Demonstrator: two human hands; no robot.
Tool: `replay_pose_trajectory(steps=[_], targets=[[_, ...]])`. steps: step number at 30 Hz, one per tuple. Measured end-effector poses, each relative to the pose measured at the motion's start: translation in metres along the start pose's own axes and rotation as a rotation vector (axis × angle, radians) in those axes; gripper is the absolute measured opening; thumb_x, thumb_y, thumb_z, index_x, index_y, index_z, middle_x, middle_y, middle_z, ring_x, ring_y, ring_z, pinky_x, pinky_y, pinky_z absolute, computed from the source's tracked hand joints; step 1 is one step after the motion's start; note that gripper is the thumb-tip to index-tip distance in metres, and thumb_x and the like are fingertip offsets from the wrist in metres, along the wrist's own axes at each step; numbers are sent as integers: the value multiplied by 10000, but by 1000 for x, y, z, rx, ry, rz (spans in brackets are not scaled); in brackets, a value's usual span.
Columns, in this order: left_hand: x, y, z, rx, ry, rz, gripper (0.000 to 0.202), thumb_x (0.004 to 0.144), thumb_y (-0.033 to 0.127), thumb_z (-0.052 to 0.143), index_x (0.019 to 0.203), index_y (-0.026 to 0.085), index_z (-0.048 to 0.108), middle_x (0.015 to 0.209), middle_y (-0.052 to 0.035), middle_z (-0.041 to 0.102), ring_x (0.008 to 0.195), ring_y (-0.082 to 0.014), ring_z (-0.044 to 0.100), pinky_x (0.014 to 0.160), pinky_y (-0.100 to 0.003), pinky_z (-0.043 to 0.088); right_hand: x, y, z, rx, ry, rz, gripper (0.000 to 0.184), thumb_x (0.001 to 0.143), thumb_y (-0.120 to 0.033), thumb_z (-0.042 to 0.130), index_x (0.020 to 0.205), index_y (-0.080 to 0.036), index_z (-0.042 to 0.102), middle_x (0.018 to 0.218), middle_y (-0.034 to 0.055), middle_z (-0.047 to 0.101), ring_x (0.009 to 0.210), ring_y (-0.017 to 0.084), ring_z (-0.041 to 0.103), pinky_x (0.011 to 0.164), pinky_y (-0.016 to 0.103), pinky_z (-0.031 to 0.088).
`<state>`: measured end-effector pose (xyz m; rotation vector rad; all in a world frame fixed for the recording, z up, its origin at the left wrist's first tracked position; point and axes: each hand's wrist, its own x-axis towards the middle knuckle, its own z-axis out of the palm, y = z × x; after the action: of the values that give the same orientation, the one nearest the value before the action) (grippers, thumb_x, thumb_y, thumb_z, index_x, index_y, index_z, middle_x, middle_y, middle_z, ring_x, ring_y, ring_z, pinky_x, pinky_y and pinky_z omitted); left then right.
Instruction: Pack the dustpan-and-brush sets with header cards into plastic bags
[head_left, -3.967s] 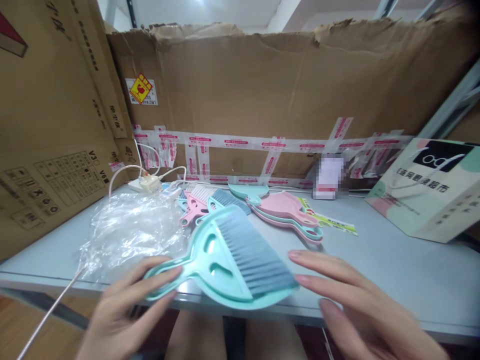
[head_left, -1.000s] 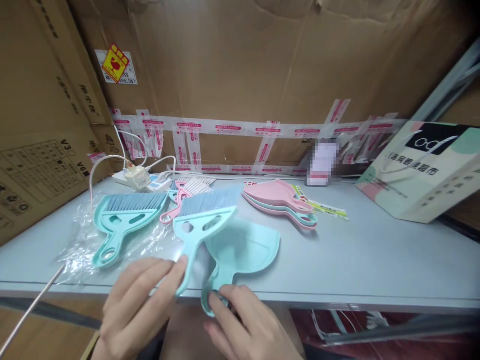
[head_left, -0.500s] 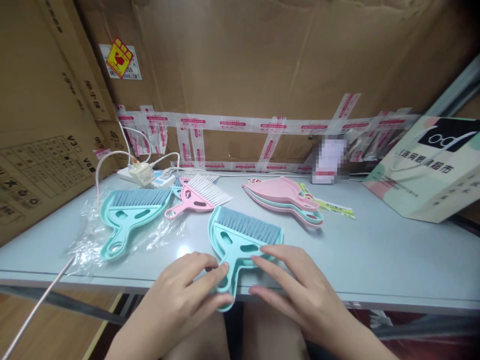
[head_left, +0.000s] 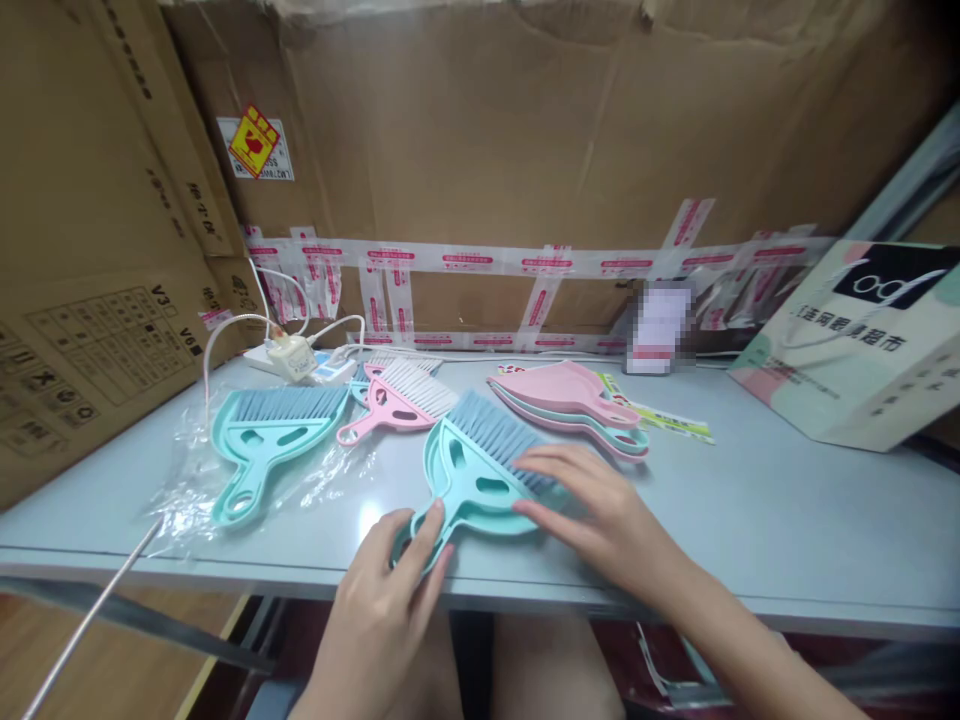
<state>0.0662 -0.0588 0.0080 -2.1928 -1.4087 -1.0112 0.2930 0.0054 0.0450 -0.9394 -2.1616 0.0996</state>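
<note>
Left of the pink brush (head_left: 390, 405), a teal set (head_left: 256, 458) is laid on plastic film (head_left: 184, 505). In front of the pink brush and to its right, a teal brush (head_left: 466, 482) is seated on a dustpan (head_left: 510, 525); the handle end is held by the left hand (head_left: 384, 585), and the bristle end is touched by the right hand (head_left: 604, 505), its fingers spread. Right of the pink brush, other pans (head_left: 566, 400) are stacked.
</note>
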Motion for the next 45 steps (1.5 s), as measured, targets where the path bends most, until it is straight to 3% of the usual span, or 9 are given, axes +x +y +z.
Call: replay_pose_trajectory(steps=[4, 10, 15, 17, 22, 27, 33, 38, 45], targets=[[10, -23, -1, -5, 27, 98, 316, 874, 145, 508, 1183, 176, 563, 985, -108, 568, 833, -170, 608, 680, -259, 508, 24, 21, -16, 159, 5, 236, 272, 845, -401, 537, 1032, -219, 614, 1075, 76, 636, 1022, 221, 585, 897, 414, 474], [36, -49, -13, -147, 98, 192, 363, 820, 78, 569, 1157, 212, 575, 1011, -78, 585, 902, -157, 610, 768, -254, 516, 66, 47, -21, 452, -140, 572, 599, 744, -488, 635, 1265, -248, 459, 1340, 126, 478, 1173, 252, 511, 878, 418, 499], [51, -52, -13, -301, 140, 83, 358, 805, 91, 590, 1136, 228, 602, 1031, -64, 605, 931, -168, 613, 805, -293, 519, 84, 65, -2, 1087, -422, 710, 407, 781, -463, 605, 1086, -193, 605, 1054, 83, 676, 912, 179, 656, 806, 313, 534], [55, -53, -10, -365, 117, 12, 310, 814, 121, 588, 1104, 225, 620, 1057, -65, 614, 981, -186, 607, 849, -326, 510, 87, 66, 4, 1204, -440, 760, 329, 759, -382, 656, 1020, -182, 633, 990, 56, 699, 854, 148, 664, 790, 270, 529], [57, -56, -3, -657, -12, -293, 272, 824, 209, 585, 1094, 209, 551, 1164, -91, 593, 1098, -208, 560, 860, -327, 504, 83, 55, 10, 1273, -353, 840, 329, 712, -268, 712, 1011, -160, 626, 872, 42, 718, 727, 132, 672, 707, 250, 530], [54, -54, -1, -935, -140, -511, 553, 769, 273, 647, 1239, 214, 363, 1196, -137, 578, 1145, -225, 529, 783, -299, 527, 73, 45, 13, 1246, -199, 904, 353, 667, -246, 749, 971, -161, 593, 815, 33, 716, 695, 146, 676, 693, 276, 536], [60, -56, -2, -993, -501, -732, 420, 810, 455, 552, 1127, 181, 536, 941, -80, 666, 734, -185, 659, 647, -313, 553, 66, 31, 20, 1135, -109, 957, 436, 578, -291, 806, 915, -167, 559, 841, 42, 709, 747, 188, 681, 674, 309, 541], [81, -52, -10, -988, -640, -706, 292, 783, 438, 584, 828, 158, 652, 871, -58, 668, 704, -157, 630, 640, -277, 546, 64, 22, 13, 1096, -36, 877, 448, 574, -355, 800, 909, -189, 553, 849, 27, 710, 770, 202, 680, 680, 322, 540], [121, -58, -14, -994, -687, -607, 286, 761, 418, 622, 878, 165, 686, 934, -70, 678, 795, -171, 631, 707, -290, 543, 70, 26, -4, 1006, 163, 768, 419, 569, -381, 800, 846, -203, 541, 780, -11, 697, 701, 166, 664, 661, 299, 534]])
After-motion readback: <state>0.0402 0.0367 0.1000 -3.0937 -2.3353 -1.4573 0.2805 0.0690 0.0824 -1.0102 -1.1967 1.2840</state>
